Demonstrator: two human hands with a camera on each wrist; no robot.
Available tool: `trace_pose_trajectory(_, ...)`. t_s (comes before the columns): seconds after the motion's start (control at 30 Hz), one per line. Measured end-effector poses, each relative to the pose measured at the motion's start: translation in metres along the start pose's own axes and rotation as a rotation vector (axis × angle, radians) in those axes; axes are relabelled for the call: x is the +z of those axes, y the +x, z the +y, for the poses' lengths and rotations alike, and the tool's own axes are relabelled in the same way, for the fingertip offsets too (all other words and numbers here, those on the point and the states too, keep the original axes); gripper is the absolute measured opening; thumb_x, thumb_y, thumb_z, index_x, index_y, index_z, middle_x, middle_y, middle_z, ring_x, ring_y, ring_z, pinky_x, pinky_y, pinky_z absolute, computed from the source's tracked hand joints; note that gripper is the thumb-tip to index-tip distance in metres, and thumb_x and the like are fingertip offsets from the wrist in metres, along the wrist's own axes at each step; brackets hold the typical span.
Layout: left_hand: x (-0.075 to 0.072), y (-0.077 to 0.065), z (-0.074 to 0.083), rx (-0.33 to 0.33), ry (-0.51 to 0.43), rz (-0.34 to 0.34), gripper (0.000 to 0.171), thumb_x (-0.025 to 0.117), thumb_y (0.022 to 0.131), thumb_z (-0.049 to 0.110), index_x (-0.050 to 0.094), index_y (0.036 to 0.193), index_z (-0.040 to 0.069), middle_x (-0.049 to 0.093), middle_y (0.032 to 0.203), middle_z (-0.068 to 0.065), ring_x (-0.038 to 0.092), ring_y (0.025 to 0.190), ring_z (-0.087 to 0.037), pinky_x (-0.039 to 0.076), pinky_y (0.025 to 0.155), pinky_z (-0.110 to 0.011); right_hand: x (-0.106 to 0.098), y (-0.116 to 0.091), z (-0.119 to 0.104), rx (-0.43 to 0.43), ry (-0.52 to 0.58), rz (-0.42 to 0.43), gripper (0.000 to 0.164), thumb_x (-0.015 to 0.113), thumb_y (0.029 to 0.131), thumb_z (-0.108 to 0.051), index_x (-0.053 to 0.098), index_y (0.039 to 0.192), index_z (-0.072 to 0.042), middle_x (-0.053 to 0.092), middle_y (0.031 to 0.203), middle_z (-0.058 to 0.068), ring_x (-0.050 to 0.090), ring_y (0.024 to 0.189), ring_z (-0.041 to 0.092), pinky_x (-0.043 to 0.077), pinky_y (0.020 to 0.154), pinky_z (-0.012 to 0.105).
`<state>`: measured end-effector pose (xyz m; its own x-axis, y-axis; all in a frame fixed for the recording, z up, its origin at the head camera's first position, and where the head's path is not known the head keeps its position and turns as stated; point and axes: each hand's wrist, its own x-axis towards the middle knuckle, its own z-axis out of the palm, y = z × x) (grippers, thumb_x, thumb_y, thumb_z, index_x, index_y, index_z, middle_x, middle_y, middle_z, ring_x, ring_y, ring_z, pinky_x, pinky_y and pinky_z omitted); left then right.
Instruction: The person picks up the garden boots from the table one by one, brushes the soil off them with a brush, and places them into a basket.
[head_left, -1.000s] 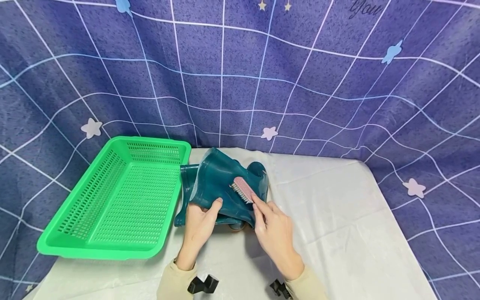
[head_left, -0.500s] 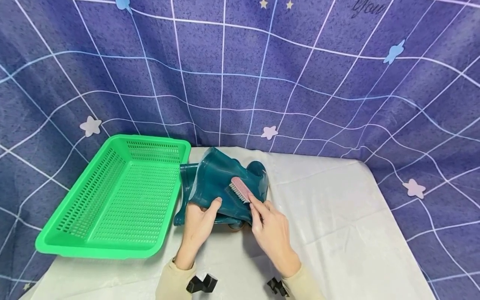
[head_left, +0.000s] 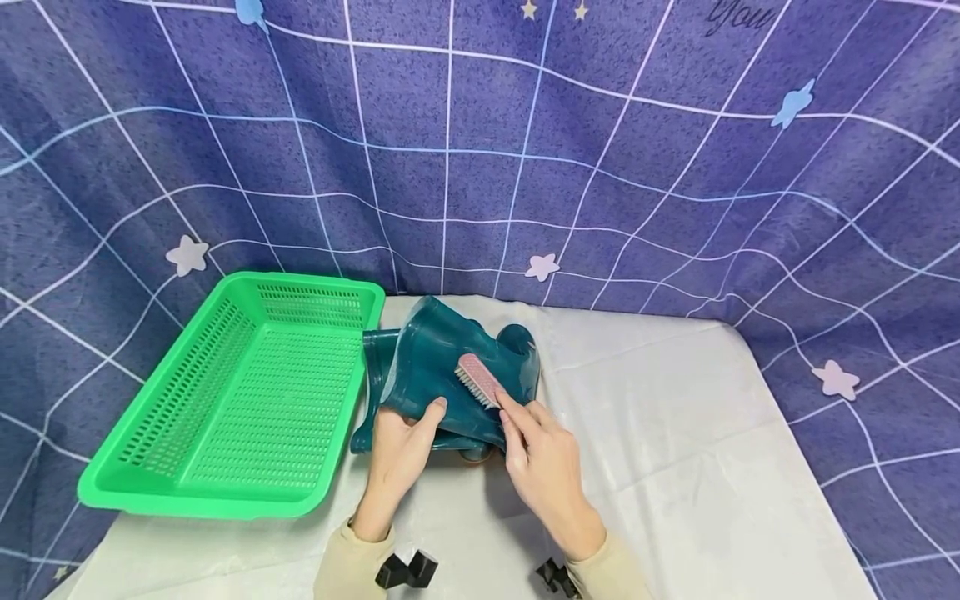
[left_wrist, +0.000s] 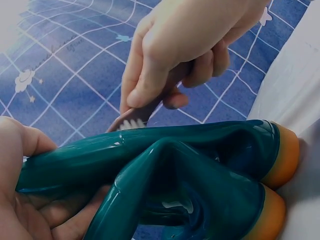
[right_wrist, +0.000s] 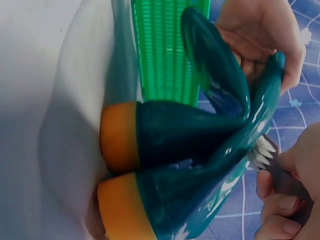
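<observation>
Two dark teal rubber boots with orange heels lie together on the table in the head view, the upper boot (head_left: 442,350) partly covering the lower boot (head_left: 378,354). My left hand (head_left: 401,450) grips the upper boot's shaft near its opening, thumb on top and fingers inside. My right hand (head_left: 547,458) holds a pink scrub brush (head_left: 477,379) by its handle. Its white bristles (right_wrist: 261,152) press against the outer side of the shaft in the right wrist view. The orange heel (left_wrist: 282,155) of one boot shows in the left wrist view, at the white cloth.
A green plastic basket (head_left: 341,467) with slotted walls stands left of the boots, its right rim close to the boot openings. White cloth (head_left: 675,450) covers the table, stretching away to the right. A blue grid-patterned curtain (head_left: 480,192) hangs behind and at both sides.
The brush and my right hand have shifted slightly left along the boot's shaft, toward the opening. My left hand and both boots stay in about the same place.
</observation>
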<state>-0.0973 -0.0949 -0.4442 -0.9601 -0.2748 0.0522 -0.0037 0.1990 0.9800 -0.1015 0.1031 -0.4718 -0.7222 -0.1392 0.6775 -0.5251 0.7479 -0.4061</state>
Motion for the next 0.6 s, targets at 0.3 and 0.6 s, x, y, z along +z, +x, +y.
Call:
trace_pose_trajectory(0.3,0.001,-0.001,0.001,-0.003,-0.015,-0.003,0.034,0.072,0.098,0.011,0.067,0.129,0.000,0.076,0.123,-0.017,0.069,0.114,-0.022,0.054,0.100,-0.034,0.002,-0.002,0.005,0.033,-0.040,0.004,0.030,0.073,0.099,-0.013,0.080,0.127,-0.018,0.065,0.078,-0.002,0.046,0.053,0.008,0.038,0.047,0.024)
trace_pose_trajectory(0.6,0.001,-0.002,0.001,-0.003,-0.007,-0.005,0.034,0.072,0.098,0.013,0.066,0.129,0.001,0.076,0.123,-0.016,0.068,0.114,-0.022,0.053,0.101,-0.036,-0.002,-0.002,0.010,0.082,-0.069,0.022,0.031,0.071,0.101,-0.016,0.078,0.131,-0.019,0.059,0.075,-0.006,0.037,0.052,0.005,0.029,0.047,0.021)
